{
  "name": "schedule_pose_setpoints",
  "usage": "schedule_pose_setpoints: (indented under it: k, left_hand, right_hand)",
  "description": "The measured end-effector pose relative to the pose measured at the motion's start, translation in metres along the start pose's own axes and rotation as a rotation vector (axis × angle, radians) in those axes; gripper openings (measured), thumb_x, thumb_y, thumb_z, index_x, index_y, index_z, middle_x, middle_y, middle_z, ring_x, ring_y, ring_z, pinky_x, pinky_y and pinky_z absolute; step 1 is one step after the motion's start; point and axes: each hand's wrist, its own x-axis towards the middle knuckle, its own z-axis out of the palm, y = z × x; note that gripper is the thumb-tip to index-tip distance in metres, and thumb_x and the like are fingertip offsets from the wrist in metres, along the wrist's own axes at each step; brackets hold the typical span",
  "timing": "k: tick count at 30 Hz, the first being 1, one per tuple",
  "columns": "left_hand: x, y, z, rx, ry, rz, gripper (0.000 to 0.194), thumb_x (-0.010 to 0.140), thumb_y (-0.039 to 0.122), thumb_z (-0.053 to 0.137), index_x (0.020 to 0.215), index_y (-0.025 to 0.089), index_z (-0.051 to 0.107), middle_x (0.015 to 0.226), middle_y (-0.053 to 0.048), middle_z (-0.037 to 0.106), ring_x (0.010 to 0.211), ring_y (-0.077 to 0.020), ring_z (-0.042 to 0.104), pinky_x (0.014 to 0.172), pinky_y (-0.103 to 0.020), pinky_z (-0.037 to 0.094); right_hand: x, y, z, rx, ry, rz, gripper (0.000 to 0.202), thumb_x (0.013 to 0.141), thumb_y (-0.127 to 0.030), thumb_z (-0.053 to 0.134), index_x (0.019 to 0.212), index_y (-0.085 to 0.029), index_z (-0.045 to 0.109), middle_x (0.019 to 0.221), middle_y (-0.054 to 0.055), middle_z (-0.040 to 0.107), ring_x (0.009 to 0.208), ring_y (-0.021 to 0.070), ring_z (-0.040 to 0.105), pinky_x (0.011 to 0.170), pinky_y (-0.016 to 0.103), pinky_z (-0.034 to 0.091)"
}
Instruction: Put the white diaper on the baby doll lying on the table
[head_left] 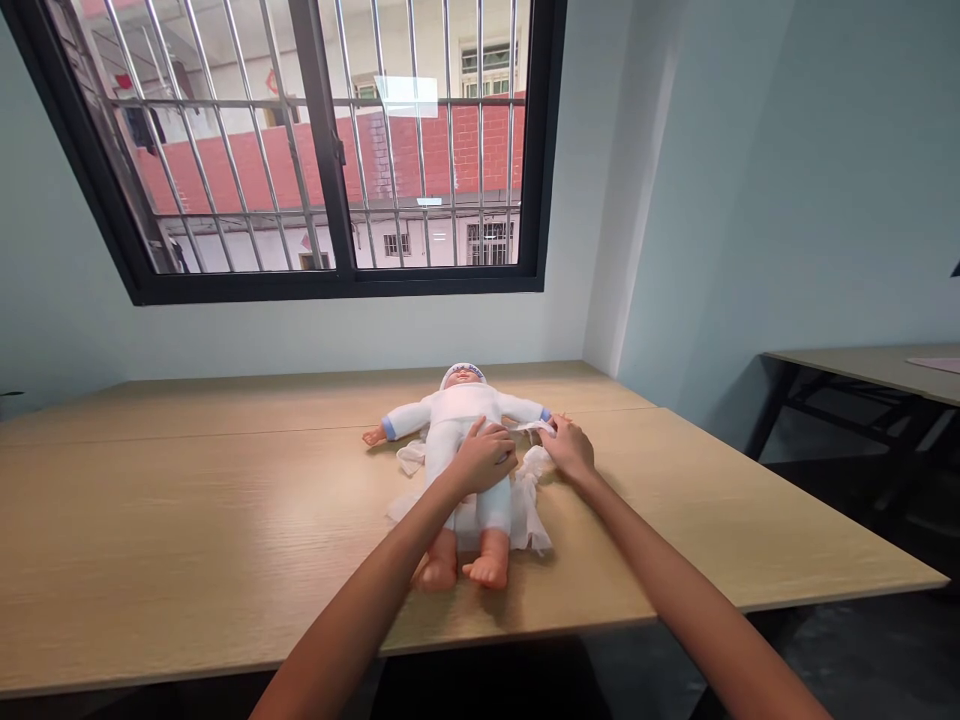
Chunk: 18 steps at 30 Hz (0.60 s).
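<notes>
Bright daylight comes in through the black-framed barred window point(315, 150) and makes the room evenly lit. The light wooden worktop point(187, 520) shows a soft pale glare near its middle. Shadows are weak and short. The picture is sharp in the centre, but straight lines bend and tilt toward the edges.

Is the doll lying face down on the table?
No, the doll lies on its back on the table, face up, bare feet toward the camera.
</notes>
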Motion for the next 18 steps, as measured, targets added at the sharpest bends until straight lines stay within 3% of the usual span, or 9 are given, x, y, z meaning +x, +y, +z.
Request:
schedule_pose_setpoints:
  k: [8,14,18]
  left_hand:
    - [0.0000,0.0003,-0.0007,-0.006,-0.002,-0.004,0.038,0.095,0.033,0.037,0.077,0.025,0.069,0.091,-0.005,0.070,0.110,-0.0210,0.058,0.124,-0.041,0.018]
    - [0.0004,-0.0007,-0.0004,-0.018,0.004,0.010,0.038,0.095,0.035,0.036,0.080,0.027,0.070,0.089,-0.005,0.070,0.110,-0.0205,0.058,0.124,-0.043,0.019]
    - [0.0008,-0.0010,-0.0002,-0.016,-0.001,0.005,0.037,0.095,0.035,0.038,0.078,0.026,0.069,0.090,-0.005,0.070,0.110,-0.0202,0.058,0.124,-0.043,0.019]
  right_hand:
    - [-0.0022,-0.0005,-0.0098,0.040,0.003,0.100,0.014,0.087,-0.029,0.055,0.095,-0.021,0.063,0.097,0.008,0.070,0.084,0.0225,0.063,0.057,0.027,0.032]
    - [0.0005,-0.0011,-0.0099,0.028,-0.008,0.156,0.024,0.090,-0.027,0.048,0.107,-0.017,0.060,0.099,0.014,0.069,0.089,0.0269,0.064,0.065,0.030,0.039]
    - [0.0035,0.0004,-0.0073,0.154,-0.010,0.202,0.020,0.086,-0.028,0.048,0.097,-0.016,0.060,0.100,0.017,0.068,0.095,0.0310,0.063,0.073,0.034,0.044]
